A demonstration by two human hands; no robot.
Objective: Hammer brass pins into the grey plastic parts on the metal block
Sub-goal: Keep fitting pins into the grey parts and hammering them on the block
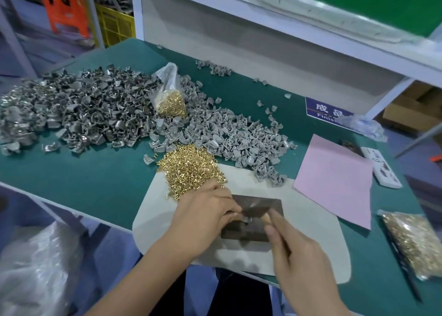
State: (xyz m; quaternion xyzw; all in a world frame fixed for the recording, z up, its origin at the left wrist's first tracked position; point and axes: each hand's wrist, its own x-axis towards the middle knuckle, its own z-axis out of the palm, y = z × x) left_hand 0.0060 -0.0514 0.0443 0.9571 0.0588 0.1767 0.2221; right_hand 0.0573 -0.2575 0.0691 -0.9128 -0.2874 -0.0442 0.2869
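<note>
Grey plastic, one small part [246,219], sits on the dark metal block [253,222], and the left hand [205,222] is right on it, fingertips curled in and pinching at the piece. The right hand [299,256] comes in from the near side, thumb and fingers closed around a slim wooden handle [267,220] whose head is too blurred to make out, its tip just beside the part. The block rests on a pale mat [311,232] at the counter's near edge. Just beyond the left hand, a loose heap of brass pins [191,169] spills onto the mat's far corner. Behind that, a broad spread of light grey plastic parts [239,133] runs across the green counter [95,172], and to the left a bigger, darker pile of metallic-looking pieces [71,110]. A clear bag of brass pins [168,95] stands between the two piles. To the right lies a pink sheet [334,177], then a white remote-shaped object [380,167], and near the right edge a flat sealed bag of brass-coloured bits [416,241]. A blue sign [327,112] lies on the counter farther back.
</note>
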